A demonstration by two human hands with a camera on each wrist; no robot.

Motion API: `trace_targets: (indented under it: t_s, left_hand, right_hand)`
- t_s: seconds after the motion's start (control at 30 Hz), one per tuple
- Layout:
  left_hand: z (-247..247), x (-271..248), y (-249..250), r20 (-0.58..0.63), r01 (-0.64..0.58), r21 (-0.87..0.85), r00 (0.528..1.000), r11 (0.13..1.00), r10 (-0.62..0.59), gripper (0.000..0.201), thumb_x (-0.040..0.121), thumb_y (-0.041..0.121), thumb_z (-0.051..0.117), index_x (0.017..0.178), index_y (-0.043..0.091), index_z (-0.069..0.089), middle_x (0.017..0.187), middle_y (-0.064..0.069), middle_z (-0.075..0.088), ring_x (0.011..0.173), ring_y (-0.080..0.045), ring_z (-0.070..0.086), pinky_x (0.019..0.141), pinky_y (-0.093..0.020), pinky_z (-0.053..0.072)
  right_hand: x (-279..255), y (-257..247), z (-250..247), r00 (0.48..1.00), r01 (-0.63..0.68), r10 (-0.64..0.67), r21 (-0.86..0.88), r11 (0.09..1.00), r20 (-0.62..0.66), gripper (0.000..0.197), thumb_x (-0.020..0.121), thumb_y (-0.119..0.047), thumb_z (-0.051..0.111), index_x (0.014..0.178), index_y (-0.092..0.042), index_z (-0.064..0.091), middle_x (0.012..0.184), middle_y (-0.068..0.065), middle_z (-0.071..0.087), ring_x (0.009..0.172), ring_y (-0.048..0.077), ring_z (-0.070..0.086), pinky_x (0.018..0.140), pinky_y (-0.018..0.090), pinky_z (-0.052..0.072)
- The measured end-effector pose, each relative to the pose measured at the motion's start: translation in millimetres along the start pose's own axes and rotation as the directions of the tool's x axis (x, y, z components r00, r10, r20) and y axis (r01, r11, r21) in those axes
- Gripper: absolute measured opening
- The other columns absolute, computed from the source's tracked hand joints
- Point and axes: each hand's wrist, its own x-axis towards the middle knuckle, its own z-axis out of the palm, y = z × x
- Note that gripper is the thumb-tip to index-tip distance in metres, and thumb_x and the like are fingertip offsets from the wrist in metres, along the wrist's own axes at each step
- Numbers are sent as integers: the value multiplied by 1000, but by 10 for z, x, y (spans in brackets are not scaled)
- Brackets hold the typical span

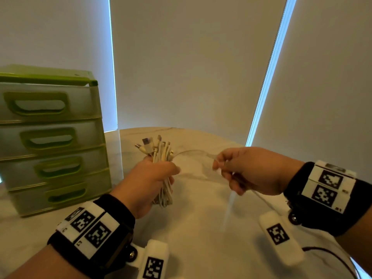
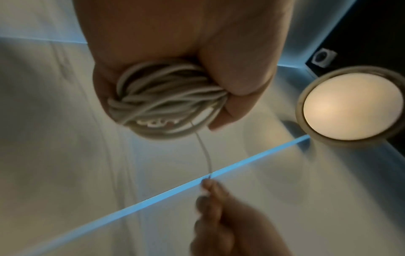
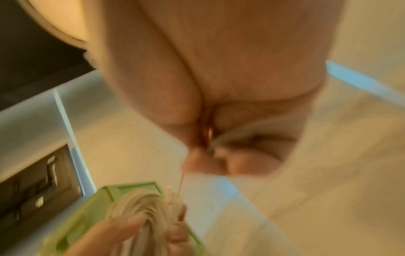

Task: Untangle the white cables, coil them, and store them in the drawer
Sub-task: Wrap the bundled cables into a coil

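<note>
My left hand (image 1: 153,176) grips a thick bundle of white cables (image 1: 164,156) upright above the table, with several plug ends sticking out at the top. In the left wrist view the bundle (image 2: 166,104) shows as a round wad inside the curled fingers. One thin strand (image 1: 193,152) runs from the bundle to my right hand (image 1: 237,170), which pinches it and holds it taut. The same strand (image 2: 206,155) reaches the right fingers (image 2: 211,195) in the left wrist view. The right wrist view is blurred; the pinched strand (image 3: 181,180) leads down to the bundle (image 3: 144,207).
A green and translucent drawer unit (image 1: 50,137) with several shut drawers stands at the left on the pale table (image 1: 201,228). Roller blinds (image 1: 191,67) hang behind the table. A lit round ceiling lamp (image 2: 352,105) shows in the left wrist view.
</note>
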Motion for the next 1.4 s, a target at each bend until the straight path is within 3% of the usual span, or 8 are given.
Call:
trace_targets:
  t_s: [0.17, 0.3, 0.4, 0.57, 0.8, 1.03, 1.17, 1.4]
  left_hand:
    - [145, -52, -44, -13, 12, 23, 1000, 1000, -11, 85, 44, 73, 81, 105, 19, 59, 85, -6, 58, 83, -24, 56, 76, -45, 49]
    - [126, -35, -24, -35, 27, -14, 999, 1000, -28, 95, 40, 83, 77, 102, 15, 57, 86, -9, 60, 84, -27, 57, 75, -44, 47]
    - [152, -45, -27, 4, -2, -78, 1000, 997, 2, 97, 47, 73, 81, 112, 7, 55, 87, -21, 67, 76, -34, 66, 69, -45, 54]
    - [115, -11, -44, 44, 12, -187, 999, 982, -4, 119, 38, 68, 90, 121, -8, 52, 93, -21, 69, 85, -33, 72, 66, -36, 56]
    - [173, -109, 7, 156, 40, -261, 988, 965, 1, 47, 60, 49, 77, 65, 8, 54, 51, -8, 51, 42, -20, 53, 43, -23, 42]
    - [314, -53, -137, -162, -54, -322, 987, 945, 1, 87, 74, 42, 82, 135, -6, 43, 67, -3, 59, 57, -17, 65, 52, -28, 52]
    - [325, -74, -110, -132, -77, -283, 990, 956, 41, 113, 64, 47, 87, 143, -12, 31, 72, -10, 56, 47, -14, 59, 42, -23, 46]
    - [291, -18, -130, -320, -163, -268, 945, 950, 72, 34, 89, 25, 71, 113, 7, 56, 70, -2, 59, 59, -18, 58, 46, -26, 45]
  right_hand:
    - [55, -58, 376, 972, 190, -125, 350, 917, -201, 25, 101, -6, 45, 107, -9, 69, 68, 5, 54, 44, 12, 36, 45, 23, 26]
    - [-37, 34, 804, 944, 300, -289, 52, 952, -162, 37, 97, -5, 48, 98, -31, 75, 57, 0, 58, 49, 15, 48, 52, 30, 43]
    - [-17, 58, 949, 906, 380, -363, 43, 924, -218, 30, 95, -9, 51, 79, -20, 74, 48, -5, 51, 47, 10, 45, 55, 33, 39]
    - [16, 58, 1038, 810, 516, -526, -109, 849, -260, 16, 93, -18, 62, 91, -21, 77, 76, -3, 71, 70, 9, 64, 69, 32, 54]
    - [-34, 118, 1069, 820, 501, -561, -328, 801, -117, 10, 92, -25, 61, 86, -22, 68, 88, -1, 54, 82, 10, 53, 72, 25, 46]
    - [-7, 189, 1070, 754, 529, -636, -420, 737, -166, 12, 87, -16, 59, 76, -15, 65, 77, 0, 51, 78, 15, 49, 63, 24, 39]
    - [35, 230, 1072, 769, 496, -612, -433, 753, -183, 19, 93, -13, 54, 77, -14, 64, 83, -1, 51, 77, 13, 51, 67, 25, 43]
    - [-7, 211, 1093, 740, 592, -658, -326, 737, -143, 18, 91, -8, 60, 91, -24, 67, 80, -3, 58, 77, 13, 54, 69, 25, 44]
